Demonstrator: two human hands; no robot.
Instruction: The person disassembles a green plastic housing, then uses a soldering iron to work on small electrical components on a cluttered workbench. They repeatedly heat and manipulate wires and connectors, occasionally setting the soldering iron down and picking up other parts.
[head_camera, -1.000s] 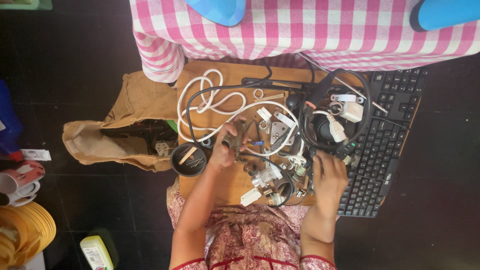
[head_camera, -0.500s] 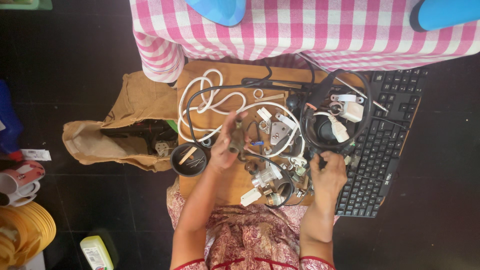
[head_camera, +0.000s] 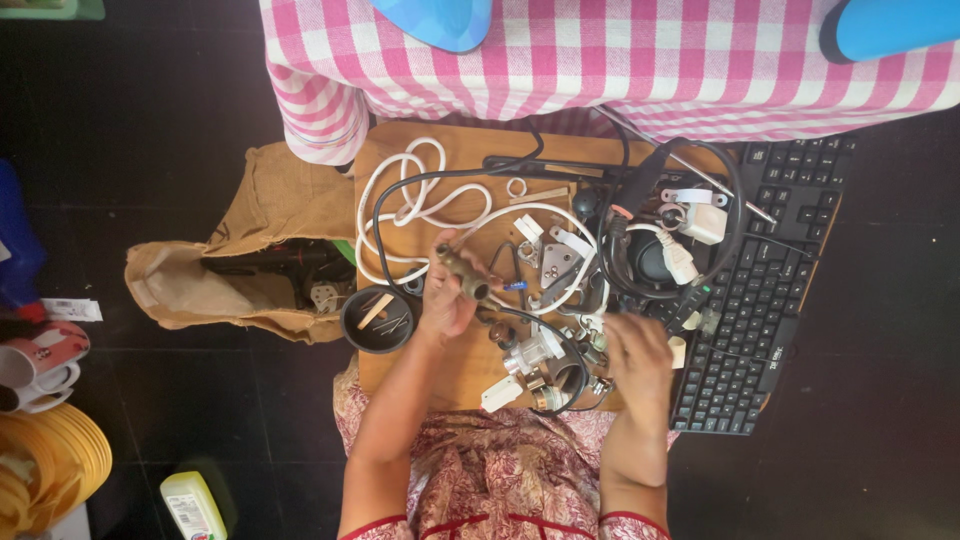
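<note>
Where the light wooden board (head_camera: 470, 385) ends, dark floor opens on the left and near sides, but the board itself is crowded: a looped white cable (head_camera: 410, 205) and a black cable (head_camera: 440, 180) fill its far half, and a black computer keyboard (head_camera: 770, 300) overlaps its right edge. A pink checked cloth (head_camera: 600, 60) hangs over the far edge. Just off the left edge lies an open tan cloth bag (head_camera: 250, 260) with dark tools inside, and a small round black dish (head_camera: 377, 318) holding thin sticks or pins sits at the board's left edge. The left hand (head_camera: 447, 295) is raised over the board, fingers clamped around a short brass-coloured metal cylinder (head_camera: 462, 275). The right hand (head_camera: 637, 350) lies palm-down, fingers loosely spread, on small metal parts beside the keyboard, holding nothing visible.
</note>
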